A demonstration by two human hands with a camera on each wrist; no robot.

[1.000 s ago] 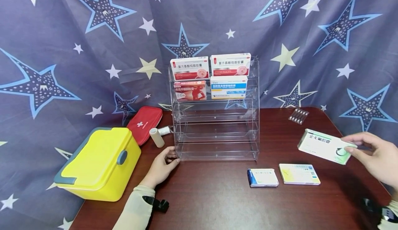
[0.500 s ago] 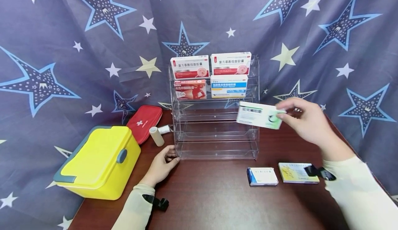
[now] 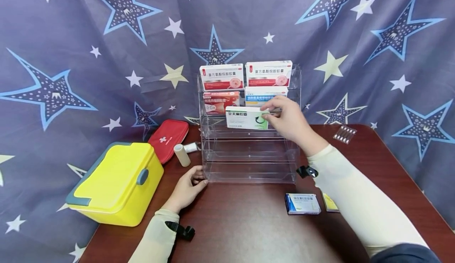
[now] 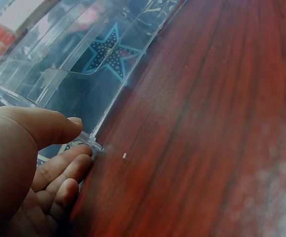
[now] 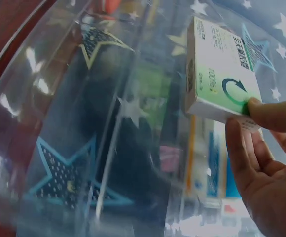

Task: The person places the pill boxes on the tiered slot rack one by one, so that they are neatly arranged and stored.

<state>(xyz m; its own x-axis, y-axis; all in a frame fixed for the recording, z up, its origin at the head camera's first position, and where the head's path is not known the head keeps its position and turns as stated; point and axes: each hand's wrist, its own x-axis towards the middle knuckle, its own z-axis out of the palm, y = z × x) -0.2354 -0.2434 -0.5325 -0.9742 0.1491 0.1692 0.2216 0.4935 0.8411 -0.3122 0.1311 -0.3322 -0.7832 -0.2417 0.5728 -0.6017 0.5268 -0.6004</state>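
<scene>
My right hand pinches a white and green medicine box by its right end, thumb on one side and fingers on the other. The box is held in front of the third tier of a clear acrylic display rack, overlapping the lower edge of the second row. In the right wrist view the box is tilted above the see-through shelves. Down at the rack's lower left corner, my left hand grips the side panel; the left wrist view has thumb and fingers on either side of that panel.
Two red-and-white boxes fill the top tier; a red box and a blue-white box stand below. On the table lie a blue-white box, a partly covered yellow box, a blister pack, a red pouch and a yellow case.
My right hand has carried the green and white box left from the table's right side to the front of the rack. The left hand stays at the rack's corner.
</scene>
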